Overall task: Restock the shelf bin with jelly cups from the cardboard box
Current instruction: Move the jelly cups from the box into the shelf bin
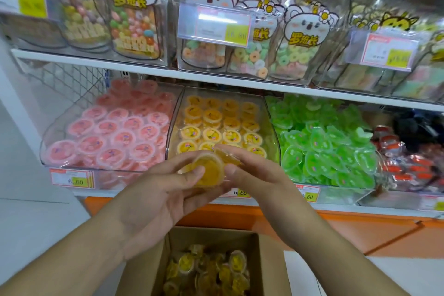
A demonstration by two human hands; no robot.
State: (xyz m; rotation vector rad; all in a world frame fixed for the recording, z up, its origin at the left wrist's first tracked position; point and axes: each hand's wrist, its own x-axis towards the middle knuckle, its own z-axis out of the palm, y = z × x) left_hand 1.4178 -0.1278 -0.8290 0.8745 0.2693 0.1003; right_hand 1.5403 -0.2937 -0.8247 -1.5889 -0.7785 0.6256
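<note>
Overhead, two white shelves (216,80) run across a shop wall, and an orange base panel (312,226) stands below the lower one. On the upper shelf there are clear tubs with cartoon-animal candy bags (131,12); their print is blurred. On the lower shelf, from left to right, sit a bin of pink cups (108,132), the shelf bin (269,113) with neat rows of yellow jelly cups (222,125), a bin of green heart-shaped jellies (326,146) and, at the far right, red packets (403,166) that are cut off and hard to read. The price tags (72,178) on the bin fronts are only partly readable.

Near the front of the yellow bin, the left hand (156,194) and the right hand (259,175) meet. Their fingers (189,173) pinch a yellow jelly cup (209,172) between them, and a second cup (228,155) just behind it touches the right fingers. Below, the cardboard box (266,262) is open and holds loose yellow cups; its near part is cut off by the lower edge.
</note>
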